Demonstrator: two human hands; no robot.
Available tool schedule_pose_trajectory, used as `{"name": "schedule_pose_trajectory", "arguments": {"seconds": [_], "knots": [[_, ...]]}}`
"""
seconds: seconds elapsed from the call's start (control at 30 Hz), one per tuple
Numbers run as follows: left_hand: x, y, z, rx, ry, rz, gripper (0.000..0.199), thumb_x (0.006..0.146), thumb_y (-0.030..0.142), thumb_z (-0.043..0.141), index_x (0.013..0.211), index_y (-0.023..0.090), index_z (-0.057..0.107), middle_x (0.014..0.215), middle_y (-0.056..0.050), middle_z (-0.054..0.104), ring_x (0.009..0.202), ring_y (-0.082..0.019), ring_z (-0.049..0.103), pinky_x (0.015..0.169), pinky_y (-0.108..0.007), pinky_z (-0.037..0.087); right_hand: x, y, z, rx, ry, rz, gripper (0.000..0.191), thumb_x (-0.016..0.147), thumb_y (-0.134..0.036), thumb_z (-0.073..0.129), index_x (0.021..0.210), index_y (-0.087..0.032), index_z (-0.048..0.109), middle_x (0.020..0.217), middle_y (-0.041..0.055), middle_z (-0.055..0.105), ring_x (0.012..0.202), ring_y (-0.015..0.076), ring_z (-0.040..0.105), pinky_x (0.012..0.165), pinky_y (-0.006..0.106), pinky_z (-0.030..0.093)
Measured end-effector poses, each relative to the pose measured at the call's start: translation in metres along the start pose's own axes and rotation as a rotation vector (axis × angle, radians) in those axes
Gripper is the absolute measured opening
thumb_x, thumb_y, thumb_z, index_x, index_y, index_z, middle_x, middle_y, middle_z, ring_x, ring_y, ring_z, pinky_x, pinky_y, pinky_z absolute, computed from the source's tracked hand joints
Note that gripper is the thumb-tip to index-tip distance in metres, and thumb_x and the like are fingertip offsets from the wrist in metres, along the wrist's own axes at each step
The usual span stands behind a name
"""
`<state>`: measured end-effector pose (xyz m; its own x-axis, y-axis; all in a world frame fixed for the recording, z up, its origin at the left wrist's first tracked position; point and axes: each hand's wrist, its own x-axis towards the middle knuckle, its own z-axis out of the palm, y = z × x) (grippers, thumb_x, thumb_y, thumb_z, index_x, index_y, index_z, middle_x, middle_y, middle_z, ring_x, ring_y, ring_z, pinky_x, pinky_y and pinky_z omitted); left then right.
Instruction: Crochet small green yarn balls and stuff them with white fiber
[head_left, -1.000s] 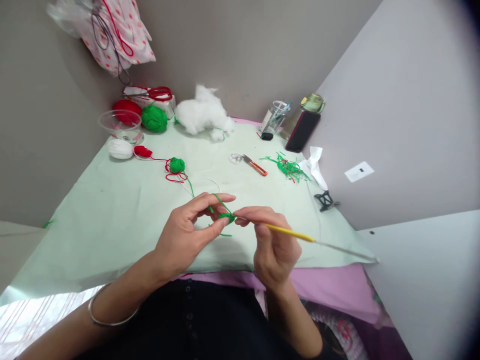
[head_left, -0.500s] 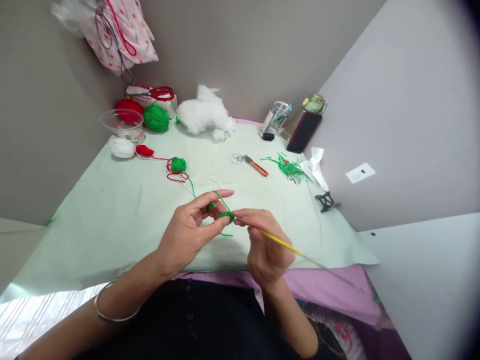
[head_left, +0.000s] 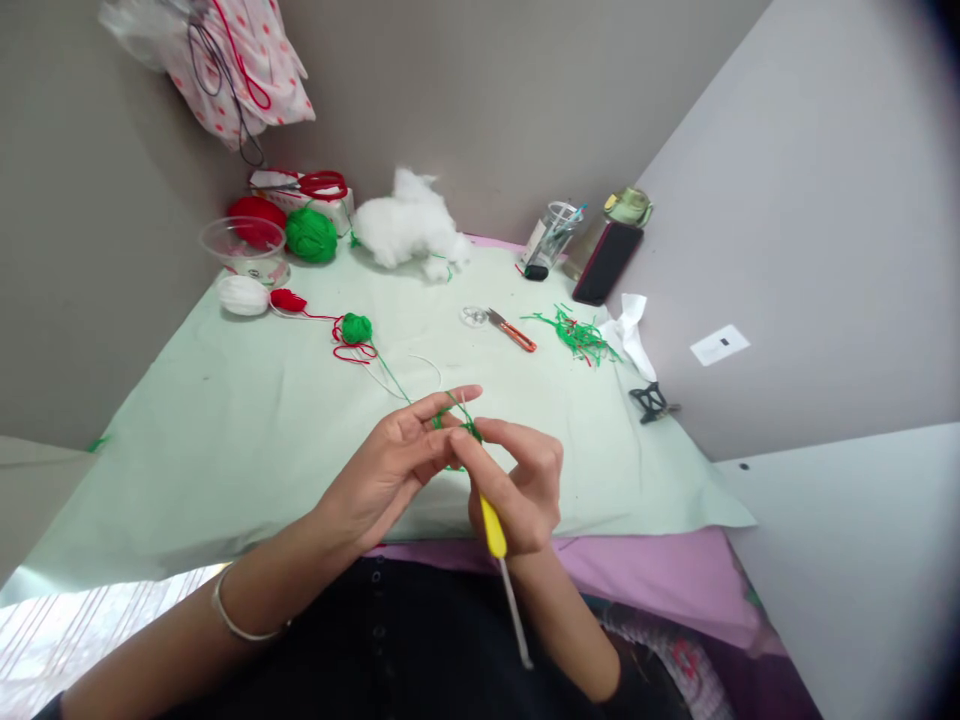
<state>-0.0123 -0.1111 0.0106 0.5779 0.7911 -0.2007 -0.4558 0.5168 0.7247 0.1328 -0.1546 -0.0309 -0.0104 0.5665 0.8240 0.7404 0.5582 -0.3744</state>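
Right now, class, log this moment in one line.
left hand: grips green yarnwork; right hand: holds yellow hook; orange snips: on cloth

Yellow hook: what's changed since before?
The yellow hook swung round: its free end pointed right, and now points down the picture. The right hand turned with it, still holding on. The left hand still pinches the green yarn. The orange snips stayed put.
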Motion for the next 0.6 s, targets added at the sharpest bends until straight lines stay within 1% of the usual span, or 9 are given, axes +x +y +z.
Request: {"name": "schedule_pose_trajectory", "arguments": {"seconds": [0.07, 0.13, 0.2, 0.23, 0.3, 0.4, 0.5, 0.53, 0.6], "knots": [[0.0, 0.004, -0.003, -0.037, -0.013, -0.044, 0.046, 0.082, 0.027, 0.082, 0.127, 0.023, 0.073, 0.087, 0.0, 0.061, 0.081, -0.008, 0.056, 0.079, -0.018, 0.048, 0.008, -0.004, -0.006, 0.138, 0.105, 0.026, 0.036, 0.094, -0.009, 0.063, 0.121, -0.031, 0.072, 0.11, 0.0061, 0.072, 0.097, 0.0208, 0.069, 0.077, 0.036, 0.06], [0.001, 0.01, -0.006, 0.009, 0.01, -0.014, 0.045, 0.08, 0.023, 0.083, 0.125, 0.023, 0.075, 0.085, 0.001, 0.059, 0.077, -0.007, 0.053, 0.074, -0.016, 0.045, 0.017, -0.009, -0.012, 0.348, 0.143, 0.201, 0.028, 0.097, -0.011, 0.058, 0.113, -0.026, 0.074, 0.097, 0.005, 0.072, 0.085, 0.0183, 0.069, 0.072, 0.034, 0.057], [0.001, 0.014, -0.008, 0.095, 0.036, 0.055, 0.041, 0.08, 0.022, 0.083, 0.12, 0.022, 0.077, 0.083, 0.001, 0.058, 0.074, -0.006, 0.051, 0.069, -0.015, 0.043, 0.025, -0.012, -0.017, 0.554, 0.169, 0.395, 0.023, 0.1, -0.015, 0.055, 0.105, -0.024, 0.076, 0.087, 0.0032, 0.07, 0.074, 0.0157, 0.065, 0.067, 0.033, 0.054], [0.001, 0.015, -0.008, 0.13, 0.044, 0.094, 0.039, 0.079, 0.022, 0.084, 0.118, 0.022, 0.078, 0.082, 0.002, 0.058, 0.073, -0.006, 0.05, 0.069, -0.016, 0.043, 0.027, -0.012, -0.018, 0.65, 0.171, 0.469, 0.022, 0.1, -0.017, 0.055, 0.102, -0.024, 0.076, 0.084, 0.0024, 0.069, 0.071, 0.0147, 0.064, 0.065, 0.032, 0.053], [0.0, 0.015, -0.006, 0.174, 0.037, 0.129, 0.038, 0.079, 0.023, 0.084, 0.117, 0.023, 0.078, 0.083, 0.001, 0.06, 0.076, -0.008, 0.053, 0.074, -0.018, 0.045, 0.029, -0.011, -0.017, 0.796, 0.141, 0.551, 0.018, 0.1, -0.021, 0.058, 0.098, -0.023, 0.075, 0.084, 0.0019, 0.068, 0.069, 0.0138, 0.062, 0.065, 0.032, 0.052], [-0.001, 0.01, -0.002, 0.197, 0.002, 0.102, 0.036, 0.081, 0.026, 0.082, 0.117, 0.025, 0.078, 0.086, -0.001, 0.065, 0.086, -0.012, 0.061, 0.083, -0.024, 0.048, 0.029, -0.009, -0.011, 0.838, 0.096, 0.558, 0.016, 0.099, -0.022, 0.06, 0.098, -0.024, 0.076, 0.09, 0.0028, 0.07, 0.074, 0.0142, 0.064, 0.067, 0.031, 0.052], [-0.001, 0.003, 0.001, 0.206, 0.035, 0.124, 0.035, 0.082, 0.026, 0.082, 0.117, 0.026, 0.078, 0.087, 0.0, 0.067, 0.088, -0.013, 0.062, 0.085, -0.025, 0.048, 0.026, -0.009, -0.006, 0.688, 0.088, 0.506, 0.02, 0.1, -0.018, 0.058, 0.103, -0.025, 0.076, 0.092, 0.0029, 0.071, 0.077, 0.0144, 0.065, 0.067, 0.031, 0.054], [-0.001, 0.0, 0.001, 0.196, 0.053, 0.145, 0.037, 0.081, 0.025, 0.083, 0.117, 0.027, 0.077, 0.086, 0.001, 0.067, 0.087, -0.012, 0.062, 0.084, -0.023, 0.048, 0.024, -0.01, -0.005, 0.595, 0.08, 0.456, 0.022, 0.099, -0.016, 0.058, 0.105, -0.026, 0.076, 0.093, 0.0031, 0.071, 0.079, 0.0149, 0.066, 0.068, 0.031, 0.056], [0.0, -0.004, 0.002, 0.142, 0.07, 0.154, 0.043, 0.079, 0.024, 0.085, 0.12, 0.029, 0.076, 0.086, 0.002, 0.067, 0.086, -0.01, 0.061, 0.084, -0.022, 0.048, 0.019, -0.011, -0.003, 0.359, 0.077, 0.286, 0.026, 0.096, -0.011, 0.061, 0.111, -0.028, 0.075, 0.1, 0.0042, 0.071, 0.088, 0.0169, 0.069, 0.073, 0.033, 0.059]]}}
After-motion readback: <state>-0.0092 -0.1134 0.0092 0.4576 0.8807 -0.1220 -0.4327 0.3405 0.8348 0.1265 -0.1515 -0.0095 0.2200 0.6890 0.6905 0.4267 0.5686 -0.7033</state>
